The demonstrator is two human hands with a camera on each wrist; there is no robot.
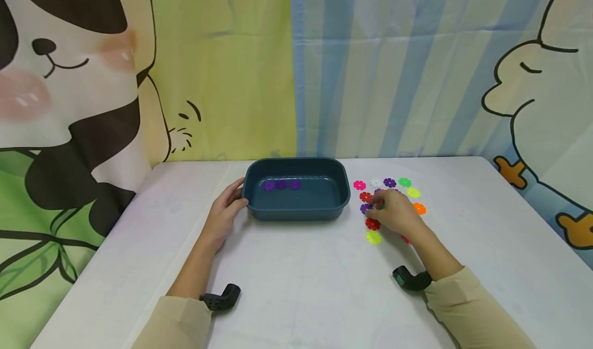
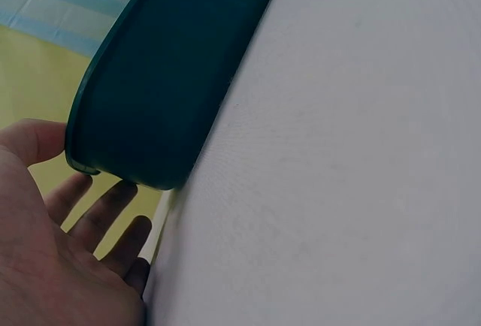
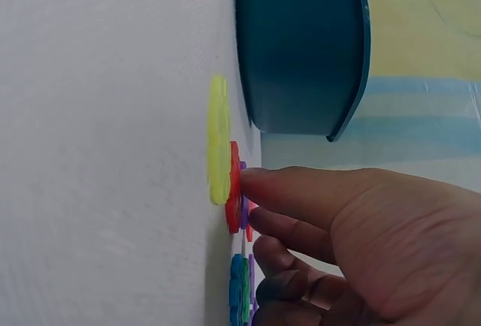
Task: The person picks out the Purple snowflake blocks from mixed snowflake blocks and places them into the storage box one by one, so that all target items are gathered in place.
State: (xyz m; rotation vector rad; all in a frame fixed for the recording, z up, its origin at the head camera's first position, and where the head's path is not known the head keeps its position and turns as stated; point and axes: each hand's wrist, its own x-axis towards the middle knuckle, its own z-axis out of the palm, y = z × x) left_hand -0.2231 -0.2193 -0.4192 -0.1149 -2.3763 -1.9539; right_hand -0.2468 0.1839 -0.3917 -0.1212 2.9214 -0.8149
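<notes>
A dark teal plastic basin (image 1: 296, 215) stands near the table's back edge, with several purple flower-shaped discs (image 1: 280, 185) inside. My left hand (image 1: 222, 212) grips its left end; in the left wrist view the thumb (image 2: 43, 140) is at the rim and the fingers curl by the end wall. My right hand (image 1: 396, 212) is over loose discs right of the basin, thumb and index fingertips at a purple flower-shaped disc (image 1: 364, 208). Whether they pinch it is unclear. Just nearer lie a red disc (image 1: 372, 224) and a yellow disc (image 1: 373, 237). The hand partly hides other discs.
Beyond the right hand lie pink (image 1: 359, 185), green (image 1: 405, 182) and orange discs (image 1: 419, 208), among several others. A white cloth covers the table (image 1: 301, 287). Behind it hangs a printed curtain (image 1: 222, 81). Each wrist wears a black band (image 1: 222, 298).
</notes>
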